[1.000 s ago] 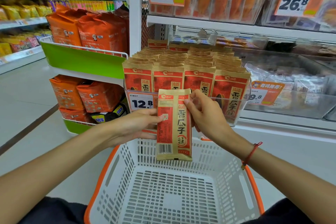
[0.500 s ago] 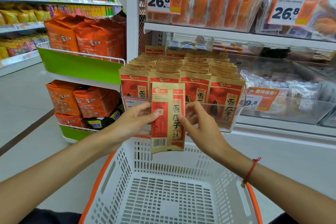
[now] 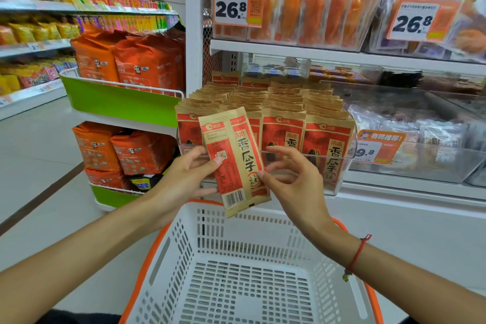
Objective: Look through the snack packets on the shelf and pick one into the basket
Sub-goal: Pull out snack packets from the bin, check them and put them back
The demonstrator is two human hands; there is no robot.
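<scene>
**One seed packet in hand, basket waiting below**

The white metal shelving (image 3: 342,54) fills the view ahead of me. On it a clear plastic bin (image 3: 342,166) holds rows of upright red-and-tan paper snack packets (image 3: 284,118). Below my arms sits the white slotted plastic basket with an orange rim (image 3: 184,258), and I can see nothing in it.

Between bin and basket I hold one long, flat red-and-tan packet with large black characters and a barcode near its bottom edge (image 3: 234,160). Its long axis runs nearly upright, the top leaning a little to my left, and the lower end hangs just over the basket's far rim. The paper looks crisp and flat, and the front panel faces me.

My left hand (image 3: 184,179) pinches the packet's left edge, thumb on the front and fingers curled behind. My right hand (image 3: 294,179) meets the right edge only at the thumb tip; the other fingers are loosely spread and off the paper. I can't tell whether that thumb really grips, so the left hand seems to carry it.

The basket lies straight below and towards me, so I judge the drop needs only a short lowering with the left hand.
</scene>
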